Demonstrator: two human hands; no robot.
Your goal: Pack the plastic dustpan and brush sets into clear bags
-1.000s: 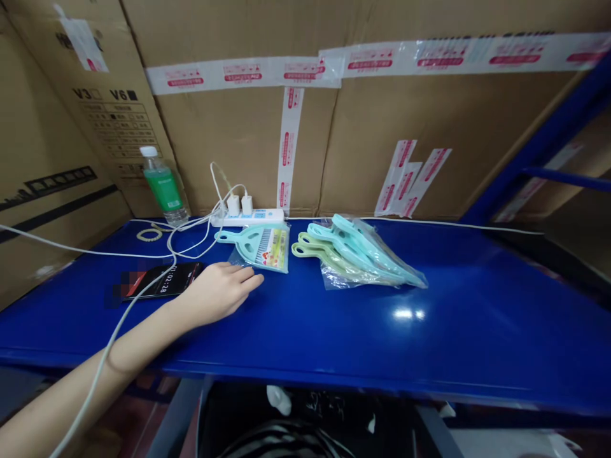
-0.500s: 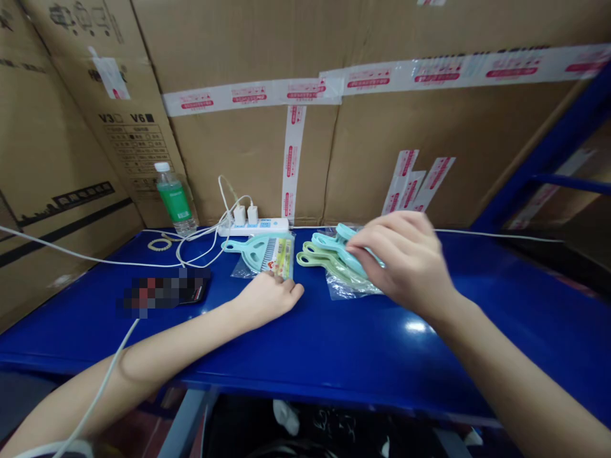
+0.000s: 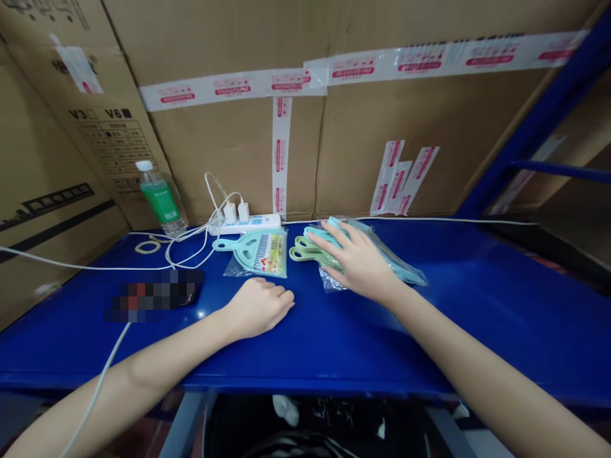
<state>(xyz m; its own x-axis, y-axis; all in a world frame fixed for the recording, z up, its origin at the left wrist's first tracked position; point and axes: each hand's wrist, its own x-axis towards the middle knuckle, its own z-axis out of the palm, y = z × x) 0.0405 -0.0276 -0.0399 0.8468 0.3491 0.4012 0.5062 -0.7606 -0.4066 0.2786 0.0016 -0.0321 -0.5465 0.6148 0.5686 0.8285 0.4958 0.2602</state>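
Bottle (image 3: 161,201) left, dustpan pile (image 3: 319,256) right (power strip (image 3: 263,223) between).

Brown cardboard panels (image 3: 229,38), crossed by white packing tape with red print (image 3: 353,70), fill the upper frame; a straight blue post (image 3: 539,117) slants at upper right; a glossy, flat blue surface (image 3: 501,299) spans the centre.

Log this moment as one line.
left hand: curled, in front of single bagged dustpan | right hand: spread over bagged dustpan stack | power strip: behind single bagged dustpan
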